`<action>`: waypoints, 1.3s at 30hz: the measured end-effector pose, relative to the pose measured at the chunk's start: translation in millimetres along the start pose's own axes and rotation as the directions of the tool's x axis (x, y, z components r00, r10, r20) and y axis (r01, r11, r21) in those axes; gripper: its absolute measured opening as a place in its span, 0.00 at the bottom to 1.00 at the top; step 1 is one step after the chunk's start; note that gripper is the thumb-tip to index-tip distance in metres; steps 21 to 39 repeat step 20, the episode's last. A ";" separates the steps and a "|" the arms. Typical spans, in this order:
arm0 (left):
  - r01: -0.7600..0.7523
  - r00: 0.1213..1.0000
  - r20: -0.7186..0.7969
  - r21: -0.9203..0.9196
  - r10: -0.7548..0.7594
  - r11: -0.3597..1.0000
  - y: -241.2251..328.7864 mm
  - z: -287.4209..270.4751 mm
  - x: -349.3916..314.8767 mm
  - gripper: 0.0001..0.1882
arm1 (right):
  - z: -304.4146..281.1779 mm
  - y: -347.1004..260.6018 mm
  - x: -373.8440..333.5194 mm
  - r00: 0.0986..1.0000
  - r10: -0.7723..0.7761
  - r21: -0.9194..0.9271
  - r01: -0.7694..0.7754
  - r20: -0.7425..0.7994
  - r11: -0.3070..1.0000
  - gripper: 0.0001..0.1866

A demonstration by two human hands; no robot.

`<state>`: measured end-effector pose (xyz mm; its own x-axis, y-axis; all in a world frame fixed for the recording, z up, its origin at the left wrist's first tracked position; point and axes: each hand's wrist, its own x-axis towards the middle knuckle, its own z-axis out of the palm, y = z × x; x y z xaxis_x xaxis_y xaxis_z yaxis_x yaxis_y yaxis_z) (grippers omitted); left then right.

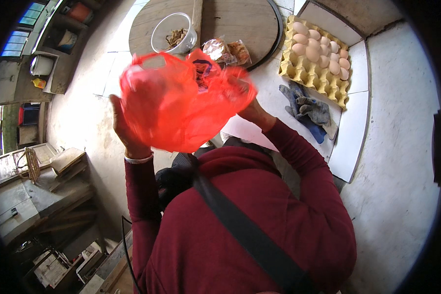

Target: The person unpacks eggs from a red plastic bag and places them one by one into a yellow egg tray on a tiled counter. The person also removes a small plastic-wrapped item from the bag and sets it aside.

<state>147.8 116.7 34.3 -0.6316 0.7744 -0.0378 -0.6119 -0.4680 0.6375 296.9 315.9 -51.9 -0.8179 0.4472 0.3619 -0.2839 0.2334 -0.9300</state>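
Note:
A thin red plastic bag [174, 110] is spread between my two hands in front of my chest, its upper edge uneven and slightly blurred. My left hand [126, 128] grips its left side, with the thumb showing and the other fingers behind the plastic. At the right end of the bag, my right hand [254, 112] holds on, its fingers mostly covered by the red film. Past the bag, on a round wooden board [230, 24], are a clear plastic tub [191, 43] with brown pieces inside and small clear packets [225, 51] of reddish-brown food.
A yellow egg tray [291, 66], partly filled with eggs [312, 53], lies at the far right beside the wall. Grey-and-blue work gloves [313, 111] rest in front of it. Wooden furniture [59, 169] and shelves line the left side.

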 end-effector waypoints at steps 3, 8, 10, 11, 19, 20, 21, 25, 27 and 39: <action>-0.073 0.992 0.113 0.184 0.053 0.980 3.8 -13.7 2.1 0.45 | 0.8 -3.8 -2.5 0.952 0.303 0.286 -0.281 -0.035 0.916 0.09; 0.026 0.975 0.155 0.623 -0.156 0.782 10.6 -42.7 -21.4 0.46 | 10.7 5.8 -11.9 0.910 0.399 0.382 -0.332 -0.111 0.863 0.13; 0.046 0.957 0.135 0.803 -0.256 0.595 4.2 -36.4 -28.5 0.42 | 36.0 -7.3 -13.7 0.909 0.389 0.474 -0.280 -0.149 0.835 0.10; 0.121 0.961 0.063 0.780 -0.269 0.614 -3.0 -35.7 -33.0 0.38 | 52.9 -18.9 -13.5 0.909 0.386 0.520 -0.255 -0.159 0.815 0.09; -0.129 0.985 0.063 0.880 0.158 0.457 17.8 -111.8 -78.7 0.16 | 133.5 -54.2 -30.4 0.969 -0.035 0.119 0.066 -0.243 0.991 0.24; -0.155 0.984 0.094 0.865 0.149 0.477 12.1 -109.5 -71.0 0.16 | 132.0 -57.9 -30.3 0.927 -0.359 -0.179 0.337 -0.109 0.924 0.31; -0.155 0.984 0.094 0.865 0.149 0.477 12.1 -109.5 -71.0 0.16 | 132.0 -57.9 -30.3 0.927 -0.359 -0.179 0.337 -0.109 0.924 0.31; -0.155 0.984 0.094 0.865 0.149 0.477 12.1 -109.5 -71.0 0.16 | 132.0 -57.9 -30.3 0.927 -0.359 -0.179 0.337 -0.109 0.924 0.31; -0.155 0.984 0.094 0.865 0.149 0.477 12.1 -109.5 -71.0 0.16 | 132.0 -57.9 -30.3 0.927 -0.359 -0.179 0.337 -0.109 0.924 0.31; -0.155 0.984 0.094 0.865 0.149 0.477 12.1 -109.5 -71.0 0.16 | 132.0 -57.9 -30.3 0.927 -0.359 -0.179 0.337 -0.109 0.924 0.31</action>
